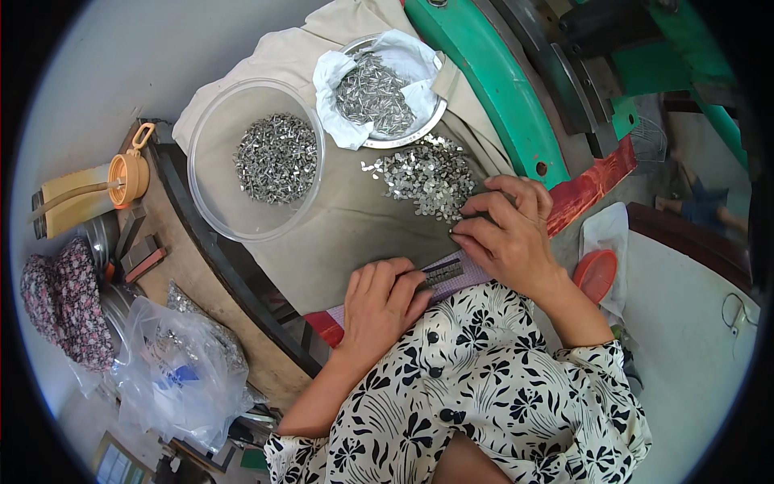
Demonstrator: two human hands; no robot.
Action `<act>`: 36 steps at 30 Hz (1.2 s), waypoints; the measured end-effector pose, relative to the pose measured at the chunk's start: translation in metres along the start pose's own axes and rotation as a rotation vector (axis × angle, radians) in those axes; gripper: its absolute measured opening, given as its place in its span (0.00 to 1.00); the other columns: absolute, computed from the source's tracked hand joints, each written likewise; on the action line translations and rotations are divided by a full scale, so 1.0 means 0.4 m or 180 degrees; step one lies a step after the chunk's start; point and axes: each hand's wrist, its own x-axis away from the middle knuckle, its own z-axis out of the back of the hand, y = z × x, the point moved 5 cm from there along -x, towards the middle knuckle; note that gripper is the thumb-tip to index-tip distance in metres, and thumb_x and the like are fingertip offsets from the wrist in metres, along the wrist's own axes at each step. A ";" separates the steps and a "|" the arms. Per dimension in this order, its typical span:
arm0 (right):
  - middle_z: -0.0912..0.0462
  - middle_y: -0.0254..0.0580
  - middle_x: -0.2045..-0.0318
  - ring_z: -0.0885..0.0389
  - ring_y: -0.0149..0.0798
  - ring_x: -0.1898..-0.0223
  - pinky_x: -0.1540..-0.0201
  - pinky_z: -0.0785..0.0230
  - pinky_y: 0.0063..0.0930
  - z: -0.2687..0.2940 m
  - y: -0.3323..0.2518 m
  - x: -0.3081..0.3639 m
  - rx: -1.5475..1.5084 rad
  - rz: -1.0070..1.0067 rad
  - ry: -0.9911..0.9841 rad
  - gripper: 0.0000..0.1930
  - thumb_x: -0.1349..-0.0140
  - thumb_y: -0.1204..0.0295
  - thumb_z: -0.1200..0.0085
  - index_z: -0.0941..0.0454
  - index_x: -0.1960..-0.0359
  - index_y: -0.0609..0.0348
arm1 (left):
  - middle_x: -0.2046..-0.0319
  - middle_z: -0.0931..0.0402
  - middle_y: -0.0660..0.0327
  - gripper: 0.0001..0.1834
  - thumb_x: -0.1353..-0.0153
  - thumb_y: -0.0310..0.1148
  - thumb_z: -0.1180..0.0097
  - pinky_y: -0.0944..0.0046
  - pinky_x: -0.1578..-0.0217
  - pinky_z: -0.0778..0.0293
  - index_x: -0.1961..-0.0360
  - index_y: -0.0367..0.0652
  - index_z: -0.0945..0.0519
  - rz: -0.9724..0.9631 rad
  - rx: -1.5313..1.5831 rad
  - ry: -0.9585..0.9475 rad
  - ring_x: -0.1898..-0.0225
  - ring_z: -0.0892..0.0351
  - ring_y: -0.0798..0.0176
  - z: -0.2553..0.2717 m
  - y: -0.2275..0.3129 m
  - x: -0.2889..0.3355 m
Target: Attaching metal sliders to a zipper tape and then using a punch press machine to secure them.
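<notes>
My left hand [380, 300] is closed at the left end of a narrow dark metal strip [444, 273], its thumb and forefinger around that end. The strip has rows of small slots or holes and lies near my body on a purple checked cloth [477, 277]. To the right, my right hand [513, 235] is pinched, with a tiny shiny metal piece [451, 231] at its fingertips. Just beyond those fingers a loose pile of small flat silvery metal pieces [431, 177] is spread on the grey-brown cloth [355, 230].
A clear round tub [193, 173] of short metal parts stands left. Behind the pile sits a metal bowl [439, 113], lined with white cloth and filled with thin pins. A green machine frame [484, 73] borders the right. Plastic bags [181, 379] and an orange-lidded bottle [129, 179] are at left.
</notes>
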 end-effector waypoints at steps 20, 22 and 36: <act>0.20 0.26 0.61 0.27 0.43 0.48 0.45 0.44 0.42 0.004 -0.004 0.039 -0.0262 -0.0182 0.0177 0.12 0.57 0.70 0.29 0.14 0.67 0.45 | 0.59 0.25 0.57 0.13 0.54 0.26 0.28 0.56 0.60 0.30 0.67 0.43 0.20 0.0113 0.0016 0.0402 0.61 0.26 0.51 0.003 -0.010 0.017; 0.20 0.26 0.61 0.27 0.43 0.48 0.45 0.44 0.42 -0.009 0.000 0.021 -0.0155 -0.0109 0.0146 0.10 0.55 0.69 0.29 0.15 0.68 0.45 | 0.59 0.25 0.57 0.12 0.53 0.26 0.29 0.56 0.60 0.30 0.68 0.43 0.20 0.0123 -0.0002 0.0400 0.61 0.26 0.51 0.001 -0.011 0.017; 0.20 0.25 0.59 0.29 0.43 0.45 0.43 0.44 0.43 -0.019 -0.001 0.024 -0.0289 0.0014 -0.0004 0.10 0.53 0.69 0.30 0.19 0.70 0.48 | 0.57 0.25 0.61 0.15 0.51 0.31 0.29 0.57 0.59 0.31 0.62 0.44 0.21 0.0026 0.0044 0.0345 0.57 0.25 0.55 0.006 -0.014 0.025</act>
